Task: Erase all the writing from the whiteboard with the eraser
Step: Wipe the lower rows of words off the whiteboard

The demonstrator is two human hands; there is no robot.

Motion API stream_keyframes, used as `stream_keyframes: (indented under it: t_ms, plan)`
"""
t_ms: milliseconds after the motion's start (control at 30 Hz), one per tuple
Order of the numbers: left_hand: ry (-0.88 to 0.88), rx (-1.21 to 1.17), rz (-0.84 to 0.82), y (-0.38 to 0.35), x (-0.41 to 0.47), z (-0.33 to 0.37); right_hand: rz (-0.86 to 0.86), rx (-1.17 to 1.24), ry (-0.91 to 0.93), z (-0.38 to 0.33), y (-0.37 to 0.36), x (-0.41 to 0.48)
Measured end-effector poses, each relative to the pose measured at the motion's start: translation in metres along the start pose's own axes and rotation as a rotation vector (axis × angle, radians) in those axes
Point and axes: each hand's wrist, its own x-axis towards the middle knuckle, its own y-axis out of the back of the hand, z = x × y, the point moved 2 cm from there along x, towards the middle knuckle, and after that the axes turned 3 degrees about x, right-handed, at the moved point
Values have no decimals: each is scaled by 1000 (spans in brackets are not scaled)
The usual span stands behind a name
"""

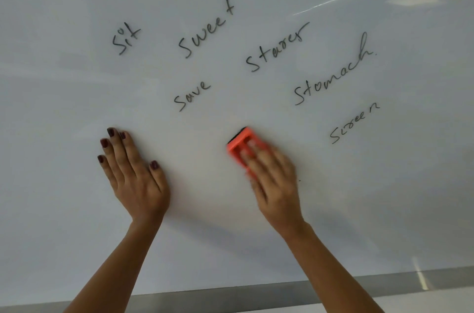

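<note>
Fingers (252,156) of the right hand (275,184) were pressed over an orange eraser (239,144), blurred, its dark pad held against the whiteboard (64,94). Left of the grip, the left hand (133,171) was laid flat, open, on the board. Black words (192,94) were written above and right of the eraser, nothing lying between.

Bare forearms, hands (133,171) with dark-maroon-painted nails.
</note>
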Motion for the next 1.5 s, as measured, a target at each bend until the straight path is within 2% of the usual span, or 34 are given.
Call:
stream_keyframes:
  t_ms: [67,100,133,233,300,333,433,467,533,633,700,767,867,900,933,1067,1133,1200,1267,1333,1400,1500]
  plan:
    - [-3,1,0,0,0,0,-153,-77,234,2,1,-6]
    - [-3,2,2,0,0,0,-140,-95,239,7,4,-6]
    - [-4,3,3,0,0,0,-83,-91,168,14,8,-4]
    - [-3,5,10,0,0,0,186,0,-218,27,18,4]
    - [-2,7,12,0,0,0,238,29,-324,20,15,7]
    - [-2,7,14,0,0,1,193,26,-278,14,11,9]
    - [2,8,10,1,0,1,-65,-48,128,9,10,12]
    - [3,8,6,1,0,1,-107,-71,209,15,13,15]
    - [-1,12,-6,2,0,1,-53,-90,162,29,21,19]
    - [-7,26,-33,4,1,3,155,-70,-125,46,32,15]
    - [-5,27,-52,6,1,4,199,-60,-204,43,30,5]
    - [-2,24,-59,8,2,3,99,-65,-126,31,22,-11]
    - [-7,-4,-77,11,-3,5,-185,-144,178,26,21,-42]
    - [-26,-14,-90,11,-7,7,-205,-164,201,32,25,-46]
    - [-46,-20,-104,11,-10,10,-173,-168,158,39,29,-48]
    - [-90,-49,-151,8,-23,22,146,-53,-307,53,35,-59]
    - [-145,-67,-158,7,-29,32,213,-14,-408,39,24,-73]
    - [-233,-93,-157,4,-36,43,77,-31,-270,17,9,-95]
    - [-295,-110,-159,1,-43,52,-179,-120,72,3,0,-118]
    - [-296,-105,-172,-3,-48,56,-305,-172,269,10,3,-127]
    - [-284,-74,-177,-6,-51,57,-240,-201,197,22,11,-119]
    - [-278,-28,-178,-11,-52,55,56,-86,-226,39,19,-104]
